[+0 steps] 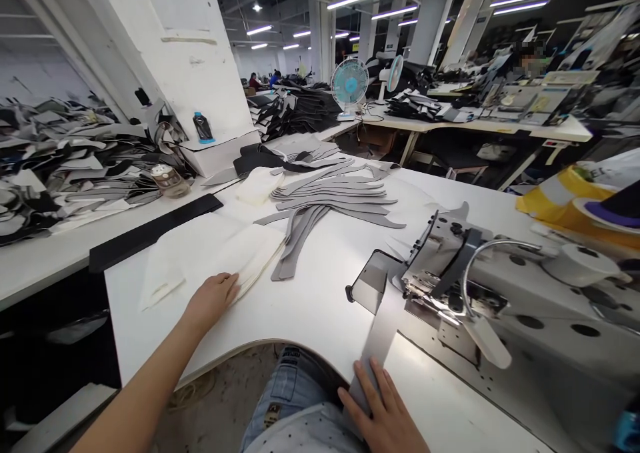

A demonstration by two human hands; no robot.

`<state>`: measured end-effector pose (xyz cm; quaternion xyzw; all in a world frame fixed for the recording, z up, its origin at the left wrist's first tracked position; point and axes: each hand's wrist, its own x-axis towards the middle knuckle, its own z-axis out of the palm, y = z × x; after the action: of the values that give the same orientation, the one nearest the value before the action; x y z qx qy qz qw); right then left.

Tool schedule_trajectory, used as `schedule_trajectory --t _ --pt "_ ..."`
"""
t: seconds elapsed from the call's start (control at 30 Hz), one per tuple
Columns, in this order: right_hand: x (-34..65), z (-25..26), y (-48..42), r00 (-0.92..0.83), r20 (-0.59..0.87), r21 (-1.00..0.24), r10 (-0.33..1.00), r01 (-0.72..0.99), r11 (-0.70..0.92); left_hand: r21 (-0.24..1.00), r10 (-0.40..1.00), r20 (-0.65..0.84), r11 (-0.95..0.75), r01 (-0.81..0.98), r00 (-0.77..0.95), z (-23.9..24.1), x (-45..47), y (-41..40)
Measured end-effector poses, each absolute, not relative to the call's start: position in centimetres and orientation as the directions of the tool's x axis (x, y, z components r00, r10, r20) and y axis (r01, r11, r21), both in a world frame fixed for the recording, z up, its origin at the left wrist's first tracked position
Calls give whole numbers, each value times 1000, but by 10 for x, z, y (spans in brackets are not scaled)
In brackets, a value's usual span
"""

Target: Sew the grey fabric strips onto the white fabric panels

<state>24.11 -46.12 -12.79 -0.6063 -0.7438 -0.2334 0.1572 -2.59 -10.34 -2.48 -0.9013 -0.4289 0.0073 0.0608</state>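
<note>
My left hand (214, 299) is at the near edge of a layered stack of thin white sheets (210, 246), its fingers curled together on the edge; the fingertips are partly hidden. Flat on a grey fabric strip (381, 333) lies my right hand (377, 403), fingers spread. That strip runs from under my palm up to the needle area of the sewing machine (450, 273). Beyond the white stack, several curved grey strips (335, 196) are piled on the white table (300, 313), with some draped toward me.
A black band (155, 233) lines the table's left edge. Further left are a glass jar (170, 181) and heaped fabric scraps (75, 166). A yellow bag (565, 193) and thread cone (617, 206) stand behind the machine. A fan (350, 85) is farther back. The table's front edge curves around my lap.
</note>
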Motion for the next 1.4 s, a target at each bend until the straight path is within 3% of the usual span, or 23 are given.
schedule_trajectory --t 0.17,0.33,0.43,0.5,0.57,0.6,0.67,0.77,0.87,0.97,1.0,1.07,1.17,1.27,1.4 --pt "242 -122 -460 -195 542 114 817 981 159 -167 814 -51 -578 798 579 -21 -12 -113" --pt "240 -122 -463 -185 513 47 838 981 188 -58 904 -57 -427 902 424 6 -1 -113" --pt "243 -110 -469 -119 469 -110 875 975 192 -6 936 -57 -348 937 347 24 12 -114" --pt "247 -96 -471 -43 404 -266 914 950 162 34 909 109 -408 912 402 31 31 -124" --pt "253 -83 -469 62 361 -402 930 910 95 56 786 268 -590 805 557 32 59 -147" --pt "257 -78 -466 131 363 -447 922 893 49 65 704 276 -693 718 655 28 76 -164" --pt "267 -72 -456 235 416 -456 879 890 -22 119 500 147 -866 487 854 15 109 -205" --pt "285 -75 -441 260 476 -304 840 945 -120 242 168 -159 -949 203 973 -9 147 -266" --pt "297 -82 -434 222 355 -231 908 962 -145 291 20 -388 -946 144 921 -21 163 -297" --pt "298 -87 -436 194 291 -250 937 961 -122 459 -111 -445 -881 119 888 -19 178 -287" --pt "296 -89 -437 189 299 -254 935 961 -113 511 -116 -410 -850 123 905 -17 186 -277" --pt "293 -91 -438 181 322 -255 929 962 -99 514 5 -290 -843 160 957 -18 210 -256" --pt "291 -94 -437 213 355 -260 910 958 -123 335 238 -143 -902 273 961 -27 252 -231" --pt "293 -92 -436 262 357 -292 897 943 -160 259 281 -247 -903 343 927 -33 285 -218" --pt "300 -86 -436 268 281 -353 922 922 -160 315 272 -404 -855 412 873 -25 303 -210"
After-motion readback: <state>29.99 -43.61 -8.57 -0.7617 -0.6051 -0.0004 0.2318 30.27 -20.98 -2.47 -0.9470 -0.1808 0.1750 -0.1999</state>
